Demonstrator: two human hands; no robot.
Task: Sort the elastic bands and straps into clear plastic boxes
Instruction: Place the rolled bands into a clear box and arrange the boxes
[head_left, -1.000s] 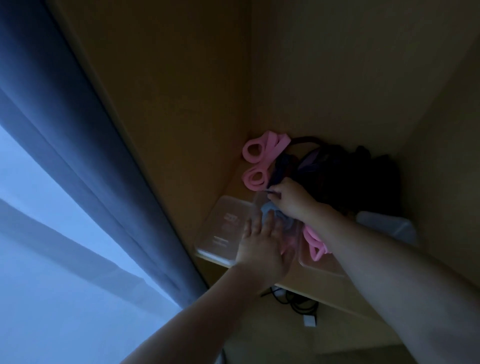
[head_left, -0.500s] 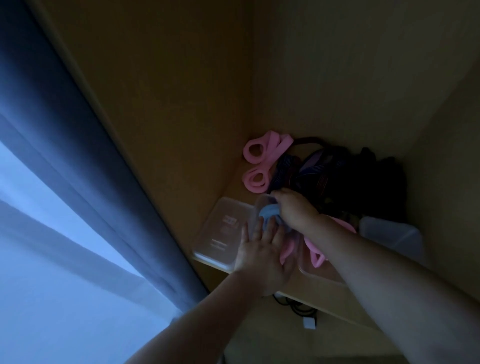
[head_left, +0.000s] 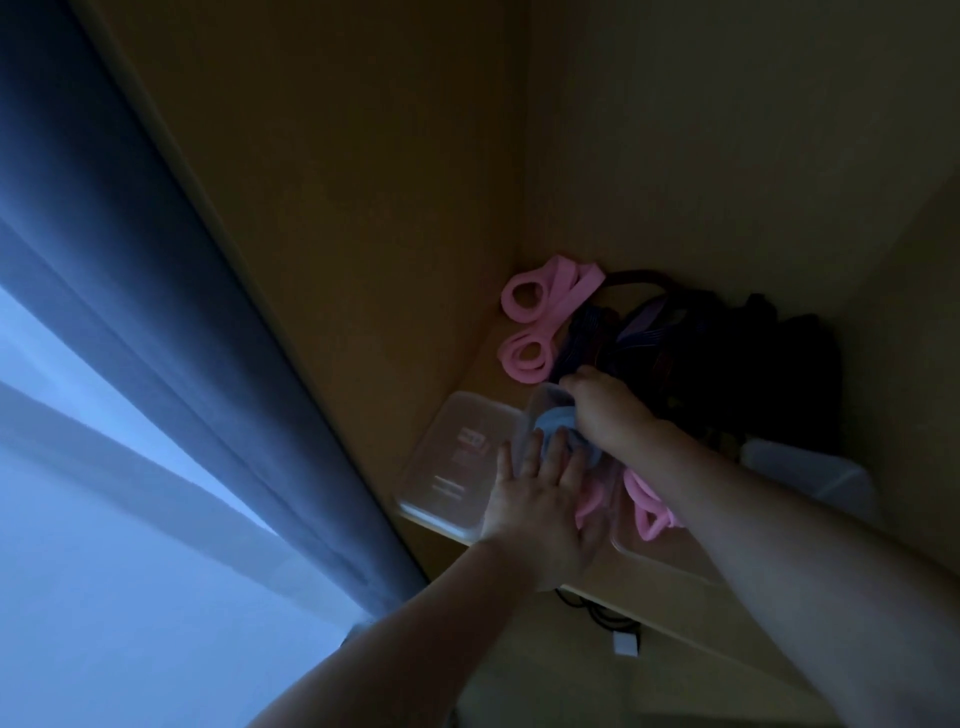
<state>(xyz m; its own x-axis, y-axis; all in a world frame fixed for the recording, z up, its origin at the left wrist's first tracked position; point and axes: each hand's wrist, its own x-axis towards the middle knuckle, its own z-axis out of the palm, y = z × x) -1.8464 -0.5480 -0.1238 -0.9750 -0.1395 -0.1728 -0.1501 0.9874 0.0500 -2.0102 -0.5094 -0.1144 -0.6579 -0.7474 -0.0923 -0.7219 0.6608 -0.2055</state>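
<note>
Head view, v. dim: right hand (head_left: 608, 415) was curled over a bunched blue band (head_left: 556, 423), fingers clamped on it and knuckles up. The band sat directly under and just left of that hand, at the mouth of a clear box (head_left: 540, 400). Left hand (head_left: 540, 499) lay flat w/ fingers straight and together, tips touching the band's near edge and palm on the box. Both hands were on the band, but the right had the grip. It was wadded, so no long axis to read. Probably the next move is straight down from the right hand into the box, then let go, w/ the left steadying. A flat clear lid (head_left: 452, 467) lay left of the left hand. Pink bands in box (head_left: 649, 504) lay under the right forearm. Beyond the right hand were loose pink bands (head_left: 535, 322) and dark straps (head_left: 701, 353), not yet sorted. All this sat on a wooden shelf (head_left: 727, 613) in a tight corner nook, w/ a curtain (head_left: 156, 312) far left.
</note>
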